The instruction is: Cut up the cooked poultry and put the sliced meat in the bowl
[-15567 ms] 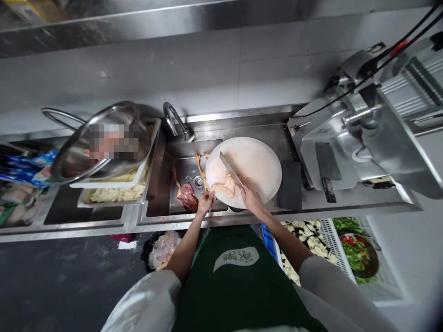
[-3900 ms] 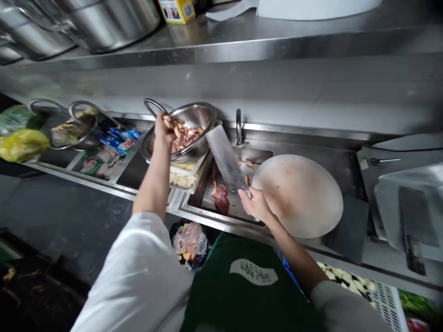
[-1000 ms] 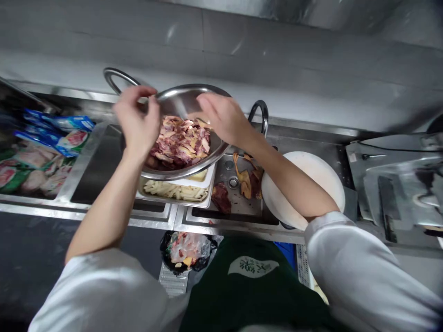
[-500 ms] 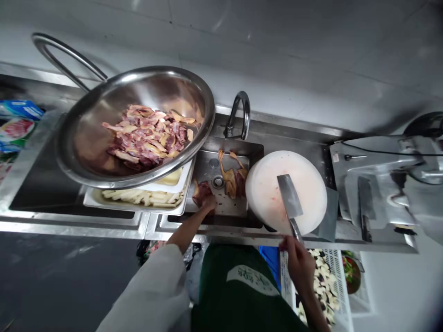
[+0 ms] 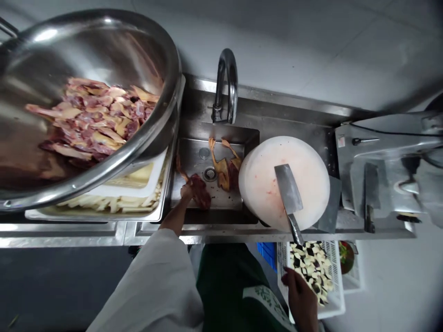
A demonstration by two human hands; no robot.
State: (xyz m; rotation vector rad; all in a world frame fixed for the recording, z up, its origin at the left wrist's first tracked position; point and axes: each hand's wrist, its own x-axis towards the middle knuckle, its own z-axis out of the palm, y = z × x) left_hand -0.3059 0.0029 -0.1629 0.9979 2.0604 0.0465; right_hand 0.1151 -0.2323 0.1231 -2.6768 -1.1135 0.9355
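Note:
My left hand is closed around a piece of raw poultry in the metal sink. A yellow-skinned poultry piece with feet lies to its right, beside the drain. On the round white cutting board rests a cleaver, its handle jutting over the front edge. Below that handle is my right hand, away from the cleaver, with nothing visible in it and its fingers loosely bent and slightly apart.
A large steel bowl of chopped poultry sits at left on trays, one with pale strips. A faucet rises behind the sink. A second cleaver lies at right by a machine. Cut eggplant fills a white crate below.
My left hand has lifted and shifted left with the poultry piece, exposing more of it. My right hand has drawn down from the cleaver handle. The view has moved closer to the counter.

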